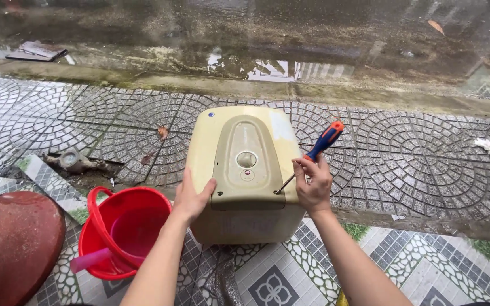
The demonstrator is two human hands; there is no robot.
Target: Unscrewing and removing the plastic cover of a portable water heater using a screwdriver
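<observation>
The screwdriver (pixel 311 155) tip, at the heater (pixel 246 170) panel's lower right corner, is too small to tell what it meets. The right hand (pixel 313 184) hides part of its shaft. Left of the heater, the red dome (pixel 12 243) is cut off by the picture's edge.

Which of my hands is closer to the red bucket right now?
Left. Your left hand rests on the cream box's left edge, just right of the red bucket. Your right hand holds the screwdriver at the box's far side.
</observation>
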